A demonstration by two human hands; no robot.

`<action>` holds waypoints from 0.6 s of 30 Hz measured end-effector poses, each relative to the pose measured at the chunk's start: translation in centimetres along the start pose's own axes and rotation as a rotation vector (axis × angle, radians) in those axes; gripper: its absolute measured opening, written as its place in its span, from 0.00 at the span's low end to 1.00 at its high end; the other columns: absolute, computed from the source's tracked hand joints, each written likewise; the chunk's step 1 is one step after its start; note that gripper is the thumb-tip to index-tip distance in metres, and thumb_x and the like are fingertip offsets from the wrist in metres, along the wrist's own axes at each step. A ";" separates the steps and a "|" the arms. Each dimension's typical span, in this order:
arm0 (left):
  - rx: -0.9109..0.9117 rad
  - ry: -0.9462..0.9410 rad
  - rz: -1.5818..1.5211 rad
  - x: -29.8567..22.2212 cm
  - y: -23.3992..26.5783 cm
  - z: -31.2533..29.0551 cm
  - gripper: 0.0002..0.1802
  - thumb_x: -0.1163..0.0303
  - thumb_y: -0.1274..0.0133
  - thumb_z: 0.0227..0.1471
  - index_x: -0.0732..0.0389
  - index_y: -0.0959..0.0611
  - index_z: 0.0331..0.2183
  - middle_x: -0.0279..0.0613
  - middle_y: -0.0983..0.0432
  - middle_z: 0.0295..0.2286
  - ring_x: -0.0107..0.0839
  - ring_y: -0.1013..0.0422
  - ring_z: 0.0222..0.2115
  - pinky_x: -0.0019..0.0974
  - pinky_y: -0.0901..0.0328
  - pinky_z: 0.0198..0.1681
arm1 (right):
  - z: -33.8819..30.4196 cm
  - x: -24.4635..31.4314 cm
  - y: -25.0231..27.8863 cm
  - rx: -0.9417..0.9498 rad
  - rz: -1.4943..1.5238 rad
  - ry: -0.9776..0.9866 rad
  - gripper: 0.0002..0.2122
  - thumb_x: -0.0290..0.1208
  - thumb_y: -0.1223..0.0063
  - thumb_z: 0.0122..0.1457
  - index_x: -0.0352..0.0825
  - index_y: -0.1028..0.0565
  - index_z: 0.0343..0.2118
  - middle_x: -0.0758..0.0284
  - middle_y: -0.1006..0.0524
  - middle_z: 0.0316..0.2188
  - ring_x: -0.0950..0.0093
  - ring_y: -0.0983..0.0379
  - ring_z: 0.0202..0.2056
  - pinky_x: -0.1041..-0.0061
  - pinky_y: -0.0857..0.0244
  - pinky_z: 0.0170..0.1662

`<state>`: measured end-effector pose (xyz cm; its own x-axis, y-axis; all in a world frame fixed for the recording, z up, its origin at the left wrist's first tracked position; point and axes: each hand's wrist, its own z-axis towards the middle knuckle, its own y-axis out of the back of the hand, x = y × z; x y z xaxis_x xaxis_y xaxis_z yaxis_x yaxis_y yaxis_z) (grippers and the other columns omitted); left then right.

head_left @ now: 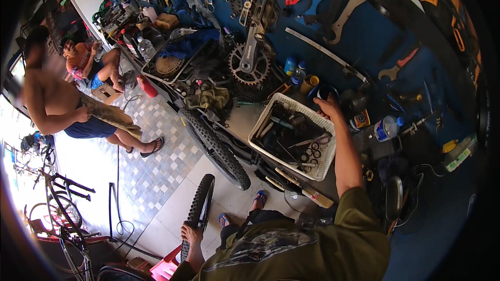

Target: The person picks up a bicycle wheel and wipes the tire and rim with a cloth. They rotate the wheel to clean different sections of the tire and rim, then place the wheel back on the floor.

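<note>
My left hand [191, 233] is low at the left of my body, its fingers wrapped round the knobby black tyre of a bicycle wheel [199, 203] that stands upright on the floor. My right arm reaches over the workbench. At its far side my right hand [328, 108] is closed on a dark, round, cup-like container [327, 91] with a pale rim; its contents are too dark to make out. Just below that hand lies a cream plastic basket [254, 134] with hand tools, several rings [314, 152] and other small parts.
A yellow cup [310, 83] and blue bottles [298, 73] stand beside my right hand. A crankset [249, 62] rises behind the basket. A brush [317, 198] lies at the bench's front edge. Another tyre [213, 145] leans below the bench. Two people are at the left, one standing [52, 91].
</note>
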<state>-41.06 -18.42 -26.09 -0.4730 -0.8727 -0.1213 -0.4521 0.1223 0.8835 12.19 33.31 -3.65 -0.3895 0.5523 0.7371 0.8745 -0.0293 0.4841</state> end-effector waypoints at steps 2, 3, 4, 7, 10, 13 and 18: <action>-0.020 -0.011 0.048 1.0 0.5 0.5 0.44 0.64 0.39 0.46 0.57 0.40 0.62 0.53 0.39 0.55 0.54 0.45 0.62 0.62 0.54 0.65 | -4.4 -1.0 0.4 0.023 0.236 0.143 0.37 0.38 0.39 0.64 0.38 0.46 0.71 0.66 0.24 0.20 0.82 0.36 0.15 0.78 0.47 0.16; -0.044 -0.011 0.082 1.6 -0.2 0.3 0.45 0.65 0.37 0.45 0.58 0.40 0.62 0.53 0.38 0.54 0.54 0.43 0.61 0.61 0.51 0.64 | -7.2 -0.5 0.5 0.102 0.382 0.182 0.35 0.33 0.43 0.66 0.41 0.47 0.73 0.68 0.25 0.21 0.83 0.38 0.15 0.79 0.47 0.17; -0.066 -0.035 0.133 1.8 0.0 0.6 0.47 0.65 0.36 0.43 0.58 0.40 0.62 0.53 0.38 0.54 0.53 0.42 0.60 0.60 0.49 0.63 | -8.1 -1.9 1.2 0.285 0.631 0.162 0.35 0.30 0.46 0.66 0.44 0.48 0.73 0.66 0.26 0.23 0.82 0.40 0.13 0.80 0.48 0.16; -0.101 -0.087 0.229 3.0 0.4 1.9 0.49 0.66 0.34 0.40 0.60 0.40 0.60 0.52 0.36 0.52 0.52 0.37 0.57 0.56 0.42 0.61 | -13.3 -6.3 0.5 0.615 1.009 0.221 0.32 0.27 0.52 0.67 0.45 0.46 0.73 0.67 0.28 0.23 0.83 0.41 0.13 0.81 0.48 0.16; -0.153 -0.211 0.307 5.0 1.7 4.9 0.47 0.68 0.32 0.39 0.62 0.38 0.58 0.52 0.31 0.49 0.52 0.31 0.53 0.52 0.35 0.55 | -19.7 -9.7 -1.3 0.792 1.211 0.283 0.31 0.26 0.54 0.67 0.45 0.45 0.73 0.67 0.28 0.22 0.83 0.42 0.13 0.82 0.48 0.16; -0.153 -0.340 0.212 7.2 3.1 8.6 0.46 0.66 0.28 0.38 0.63 0.35 0.55 0.54 0.27 0.46 0.55 0.27 0.49 0.54 0.32 0.52 | -25.8 -12.5 -4.3 0.909 1.334 0.322 0.31 0.26 0.53 0.66 0.45 0.44 0.73 0.66 0.28 0.22 0.83 0.41 0.13 0.81 0.47 0.17; 0.058 -0.518 0.148 8.7 9.7 9.8 0.45 0.60 0.25 0.33 0.59 0.31 0.51 0.59 0.24 0.44 0.60 0.24 0.46 0.55 0.29 0.46 | -34.3 -19.0 -10.0 0.901 1.341 0.234 0.31 0.29 0.53 0.67 0.44 0.44 0.73 0.65 0.28 0.23 0.82 0.40 0.13 0.81 0.46 0.17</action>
<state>-56.97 -20.20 -23.00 -0.8392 -0.4982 -0.2180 -0.3868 0.2651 0.8832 0.96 -5.51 -6.30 0.7861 0.3999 0.4714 0.4476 0.1579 -0.8802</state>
